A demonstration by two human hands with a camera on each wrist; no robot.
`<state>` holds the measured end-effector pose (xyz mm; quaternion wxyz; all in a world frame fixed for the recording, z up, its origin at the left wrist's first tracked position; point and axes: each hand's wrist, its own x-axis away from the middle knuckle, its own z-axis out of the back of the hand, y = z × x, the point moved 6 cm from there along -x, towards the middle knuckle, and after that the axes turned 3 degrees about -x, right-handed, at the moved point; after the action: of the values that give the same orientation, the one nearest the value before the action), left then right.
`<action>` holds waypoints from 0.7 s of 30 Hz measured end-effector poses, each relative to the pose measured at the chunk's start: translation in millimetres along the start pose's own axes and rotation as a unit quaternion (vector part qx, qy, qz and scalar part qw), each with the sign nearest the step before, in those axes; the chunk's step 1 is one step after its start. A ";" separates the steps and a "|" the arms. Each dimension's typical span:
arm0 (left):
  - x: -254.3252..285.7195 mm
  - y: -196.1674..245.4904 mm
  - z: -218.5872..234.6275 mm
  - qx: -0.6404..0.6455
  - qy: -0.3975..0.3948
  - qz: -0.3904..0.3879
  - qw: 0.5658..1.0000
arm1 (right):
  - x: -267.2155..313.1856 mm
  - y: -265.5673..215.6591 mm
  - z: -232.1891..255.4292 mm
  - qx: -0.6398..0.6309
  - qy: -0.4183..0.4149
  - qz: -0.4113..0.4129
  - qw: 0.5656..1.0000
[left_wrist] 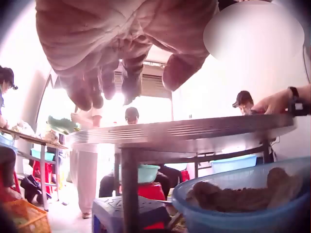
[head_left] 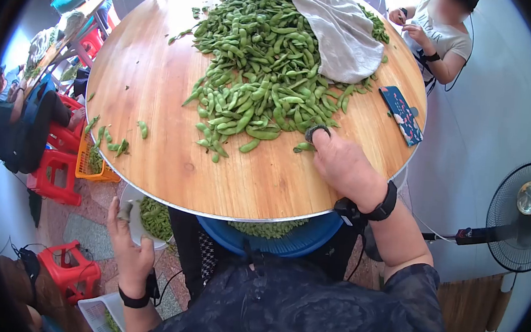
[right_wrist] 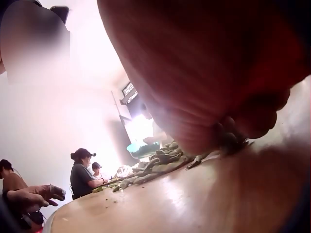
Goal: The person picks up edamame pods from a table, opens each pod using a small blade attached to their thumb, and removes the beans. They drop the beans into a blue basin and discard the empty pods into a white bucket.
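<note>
One left hand [head_left: 131, 253] stretches, empty; the right hand [head_left: 342, 166] curls (grip unclear) beside pods [head_left: 251, 112].

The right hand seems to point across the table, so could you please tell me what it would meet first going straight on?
Probably the near edge of the pile of green pods, just ahead of the right hand; a loose pod lies beside it, possibly touching, though depth is unclear.

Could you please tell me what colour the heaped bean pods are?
The bean pods are green; the head view shows them best.
</note>
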<state>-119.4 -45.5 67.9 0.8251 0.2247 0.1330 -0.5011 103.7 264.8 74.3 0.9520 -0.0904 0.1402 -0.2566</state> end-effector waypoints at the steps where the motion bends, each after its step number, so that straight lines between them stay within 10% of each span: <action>1: 2.8 -4.0 3.1 0.003 0.017 0.008 1.000 | -0.3 -1.0 1.8 -0.011 0.015 0.007 1.000; 4: 9.3 -2.9 -7.5 0.186 0.001 0.064 0.981 | 1.9 -14.0 15.8 -0.038 0.043 0.027 0.998; 8: -4.8 61.9 -48.1 0.637 -0.225 0.146 0.723 | 28.0 -74.7 33.9 -0.141 0.035 0.191 0.971; 14: -7.3 148.1 -80.4 0.670 -0.534 0.094 0.507 | 61.0 -124.4 36.8 -0.186 -0.097 0.280 0.937; 18: 2.2 150.2 -90.8 0.704 -0.515 0.080 0.483 | 68.1 -110.2 26.9 -0.254 -0.064 0.175 0.949; 21: -4.6 140.3 -88.0 0.674 -0.427 0.104 0.594 | 70.6 -88.1 12.3 -0.363 0.018 0.015 0.931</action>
<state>3.4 58.1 27.3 0.4479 0.4893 -0.6339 -0.3976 125.3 154.7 91.9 0.8550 -0.4233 0.2427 -0.1759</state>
